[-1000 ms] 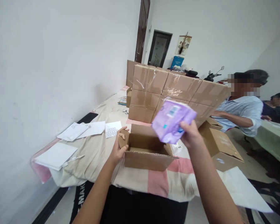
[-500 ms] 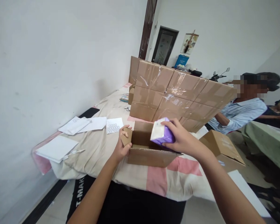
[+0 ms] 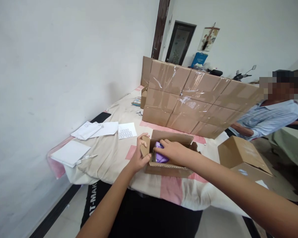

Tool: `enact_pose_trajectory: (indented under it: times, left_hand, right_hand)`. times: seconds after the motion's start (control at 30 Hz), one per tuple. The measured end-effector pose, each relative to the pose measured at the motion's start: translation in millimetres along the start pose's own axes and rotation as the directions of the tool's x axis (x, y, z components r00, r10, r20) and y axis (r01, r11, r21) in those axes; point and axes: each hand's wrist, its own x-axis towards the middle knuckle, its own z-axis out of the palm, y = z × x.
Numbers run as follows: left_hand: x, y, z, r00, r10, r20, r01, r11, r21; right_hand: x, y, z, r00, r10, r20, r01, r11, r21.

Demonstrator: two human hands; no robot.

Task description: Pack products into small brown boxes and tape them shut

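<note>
An open cardboard box point(image 3: 169, 170) stands in front of me on the cloth-covered table, its flaps folded up. My left hand point(image 3: 140, 155) pinches the box's left end flap between thumb and fingers. Inside the box's left part, my right hand point(image 3: 172, 152) grips a purple tissue pack point(image 3: 161, 156) from above. Part of the pack shows below my fingers; the rest is hidden by my hand and the box wall.
Taped cardboard boxes point(image 3: 188, 99) form a stacked wall behind. Another carton point(image 3: 243, 155) stands right. White papers point(image 3: 71, 153) and a printed sheet point(image 3: 127, 131) lie left. A person in a light blue shirt point(image 3: 275, 115) is at the right.
My right hand has lowered the purple tissue pack from above the box opening down into its left part. My left hand keeps hold of the left flap. The camera view has shifted slightly.
</note>
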Motion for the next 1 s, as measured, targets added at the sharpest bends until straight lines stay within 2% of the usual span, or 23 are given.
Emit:
enact_pose_trajectory:
  times: [0.1, 0.17, 0.23, 0.3, 0.33, 0.37, 0.4, 0.43, 0.47, 0.5, 0.53, 0.57, 0.6, 0.63, 0.73, 0.87, 0.93, 1.0]
  left_hand:
    - [-1.4, -0.8, 0.8, 1.0, 0.002, -0.017, -0.002, 1.0, -0.019]
    - [-3.2, -3.0, 2.5, 1.0, 0.0, -0.026, -0.001, 0.999, -0.034]
    - [-4.7, -6.5, 4.3, 0.999, -0.014, -0.038, 0.012, 0.998, -0.057]
    - [-5.7, -10.5, 5.4, 0.998, -0.03, -0.046, 0.026, 0.995, -0.092]
    - [-5.9, -12.2, 5.5, 0.998, -0.035, -0.048, 0.03, 0.993, -0.111]
    - [-6.1, -13.6, 5.4, 0.998, -0.037, -0.045, 0.031, 0.991, -0.128]
    - [-6.2, -14.5, 5.1, 0.998, -0.038, -0.042, 0.032, 0.989, -0.143]
    - [-6.3, -15.2, 4.8, 0.998, -0.038, -0.043, 0.031, 0.988, -0.151]
    - [-6.4, -15.5, 4.6, 0.998, -0.045, -0.046, 0.038, 0.988, -0.148]
    - [-6.5, -15.7, 4.5, 0.997, -0.057, -0.053, 0.05, 0.989, -0.138]
    - [-6.6, -15.8, 4.6, 0.996, -0.069, -0.062, 0.061, 0.99, -0.126]
    - [-6.6, -15.8, 4.8, 0.994, -0.077, -0.074, 0.068, 0.991, -0.114]
    - [-6.6, -15.9, 5.1, 0.993, -0.081, -0.087, 0.072, 0.992, -0.105]
    - [-6.5, -15.9, 5.4, 0.992, -0.082, -0.097, 0.072, 0.992, -0.1]
    - [-6.9, -15.6, 6.0, 0.991, -0.086, -0.106, 0.077, 0.993, -0.093]
    - [-10.5, -13.4, 5.2, 0.98, -0.15, -0.131, 0.135, 0.985, -0.111]
    - [-13.4, -12.3, 4.2, 0.968, -0.198, -0.154, 0.178, 0.975, -0.133]
    - [-16.4, -12.2, 3.3, 0.951, -0.257, -0.173, 0.234, 0.962, -0.143]
  right_hand:
    - [-3.9, 0.2, 0.7, 0.999, 0.028, 0.036, -0.031, 0.996, 0.085]
    - [-18.2, 4.3, -1.7, 0.999, 0.042, 0.033, -0.049, 0.967, 0.249]
    - [-43.4, 9.4, -2.6, 0.999, 0.049, -0.008, -0.04, 0.893, 0.447]
    - [-79.2, 14.4, 2.8, 0.985, 0.102, -0.136, -0.007, 0.822, 0.57]
    - [-100.3, 17.2, 9.5, 0.953, 0.177, -0.245, 0.002, 0.807, 0.59]
    - [-122.9, 20.7, 19.3, 0.881, 0.287, -0.377, -0.013, 0.811, 0.585]
    - [-146.1, 25.2, 32.5, 0.732, 0.444, -0.517, -0.083, 0.811, 0.579]
    - [-168.9, 30.8, 48.9, 0.498, 0.579, -0.646, -0.188, 0.799, 0.571]
    - [-190.1, 37.4, 67.9, 0.235, 0.695, -0.68, -0.355, 0.712, 0.606]
    - [-208.8, 44.7, 88.9, -0.004, 0.763, -0.646, -0.525, 0.549, 0.651]
    - [-224.2, 52.6, 110.8, -0.141, 0.813, -0.566, -0.647, 0.357, 0.674]
    - [-235.8, 60.7, 132.4, -0.24, 0.859, -0.452, -0.697, 0.171, 0.696]
    - [-243.7, 68.8, 152.6, -0.283, 0.9, -0.333, -0.698, 0.046, 0.715]
    - [-248.0, 77.0, 170.5, -0.277, 0.926, -0.257, -0.689, -0.005, 0.725]
    - [-244.7, 105.0, 204.1, -0.262, 0.948, -0.183, -0.662, -0.038, 0.749]
    - [-227.4, 159.9, 212.4, -0.334, 0.941, -0.058, -0.644, -0.183, 0.743]
    - [-221.4, 194.6, 213.5, -0.336, 0.942, 0.001, -0.645, -0.231, 0.729]
    - [-217.5, 230.8, 216.9, -0.304, 0.953, -0.013, -0.672, -0.205, 0.712]
